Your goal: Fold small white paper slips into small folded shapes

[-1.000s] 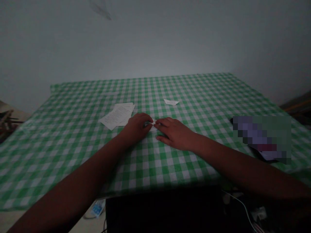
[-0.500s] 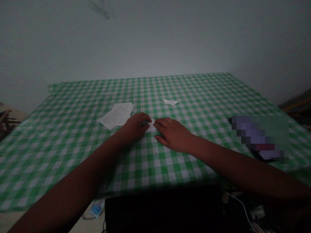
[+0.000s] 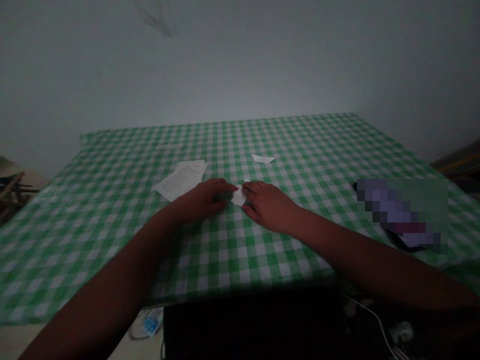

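Left hand (image 3: 200, 200) and right hand (image 3: 268, 206) were set close together on a green-and-white gingham tablecloth (image 3: 93, 230), a small crumpled-looking piece of white paper (image 3: 239, 196) between them. Fingers of both hands were at its edges, neither hand closed; whether either pinched it could not be told. Farther along the cloth, one small folded paper slip (image 3: 263, 158) looked finished, while a stack of printed sheets (image 3: 180, 180) lay flat, unfolded.

White paper scrap (image 3: 240, 196) partly hidden behind the left hand (image 3: 200, 200) and right hand (image 3: 268, 206); print on the loose sheets (image 3: 180, 182) too small to read; pixelated blur over the object (image 3: 403, 215) on the gingham tablecloth (image 3: 285, 265).
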A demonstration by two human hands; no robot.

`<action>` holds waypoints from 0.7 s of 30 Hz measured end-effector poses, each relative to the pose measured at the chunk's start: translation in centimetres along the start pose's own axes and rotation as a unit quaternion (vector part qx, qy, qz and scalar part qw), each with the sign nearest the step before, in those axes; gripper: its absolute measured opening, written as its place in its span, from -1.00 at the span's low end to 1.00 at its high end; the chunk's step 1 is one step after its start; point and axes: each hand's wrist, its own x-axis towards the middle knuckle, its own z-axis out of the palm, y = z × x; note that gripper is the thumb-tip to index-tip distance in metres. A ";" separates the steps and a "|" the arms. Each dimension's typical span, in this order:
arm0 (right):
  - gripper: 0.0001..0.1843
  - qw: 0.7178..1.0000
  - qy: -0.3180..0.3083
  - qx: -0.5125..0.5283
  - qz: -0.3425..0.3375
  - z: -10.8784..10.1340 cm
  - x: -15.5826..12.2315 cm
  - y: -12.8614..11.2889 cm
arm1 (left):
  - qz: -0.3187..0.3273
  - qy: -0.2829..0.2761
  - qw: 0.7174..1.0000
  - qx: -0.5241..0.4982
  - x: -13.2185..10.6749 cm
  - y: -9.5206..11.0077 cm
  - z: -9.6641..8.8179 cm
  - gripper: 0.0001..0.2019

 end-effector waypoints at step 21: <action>-0.82 0.997 0.033 0.053 0.052 0.0 0.5 1.0 | 0.000 0.072 0.997 -0.019 1.0 1.2 2.7 -0.78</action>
